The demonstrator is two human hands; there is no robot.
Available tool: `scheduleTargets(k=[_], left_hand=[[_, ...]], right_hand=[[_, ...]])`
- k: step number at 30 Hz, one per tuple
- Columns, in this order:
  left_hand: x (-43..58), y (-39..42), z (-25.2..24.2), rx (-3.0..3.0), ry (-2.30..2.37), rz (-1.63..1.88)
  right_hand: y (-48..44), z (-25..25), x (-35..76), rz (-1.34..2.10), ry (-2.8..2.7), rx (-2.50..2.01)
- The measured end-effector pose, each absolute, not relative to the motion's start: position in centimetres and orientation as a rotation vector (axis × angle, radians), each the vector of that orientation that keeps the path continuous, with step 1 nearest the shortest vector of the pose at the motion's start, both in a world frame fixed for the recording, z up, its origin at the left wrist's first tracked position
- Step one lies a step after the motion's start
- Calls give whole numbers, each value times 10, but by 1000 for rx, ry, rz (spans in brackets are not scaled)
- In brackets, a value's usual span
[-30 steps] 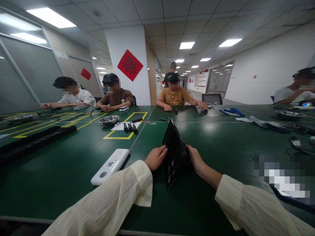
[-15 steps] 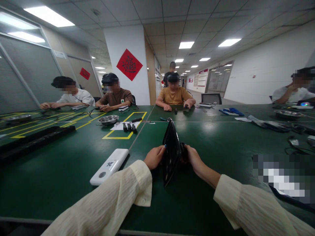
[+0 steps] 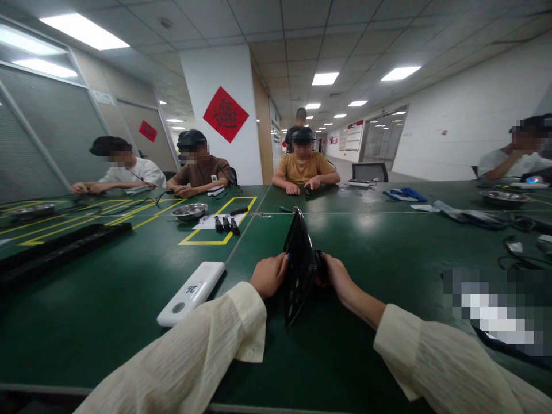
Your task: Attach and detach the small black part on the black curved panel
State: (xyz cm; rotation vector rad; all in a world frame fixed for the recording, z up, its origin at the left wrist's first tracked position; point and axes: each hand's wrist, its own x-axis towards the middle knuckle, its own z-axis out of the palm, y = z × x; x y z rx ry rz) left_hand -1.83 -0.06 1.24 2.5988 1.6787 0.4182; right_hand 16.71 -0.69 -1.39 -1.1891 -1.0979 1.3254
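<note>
A glossy black panel stands upright and nearly edge-on in front of me, its lower tip close to the table. My left hand is closed on its left side, thumb on the dark face. On the other side my right hand grips a dark part at the panel's back; whether that part is fixed to the panel I cannot tell. The fingers of both hands are partly hidden. Left of my left forearm lies a white power bank marked 26.
On the green table are a metal bowl, several small black parts on white paper, and a long black tray at left. Blue cloth and a blurred-out device lie right. Co-workers sit around the far side.
My hands and the panel stay almost still. Across the table, a co-worker's hand has moved leftward to a small black object.
</note>
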Motion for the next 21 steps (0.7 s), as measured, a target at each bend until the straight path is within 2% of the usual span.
scheduleTargets(k=[9,21], left_hand=[[-20,-2,18,2727,1662,258],[-20,-1,15,2600,1692,333]], right_hand=[[-7,-15,168,1308,-1118,-1179],[-5,-16,169,1334,-1126,-1165]])
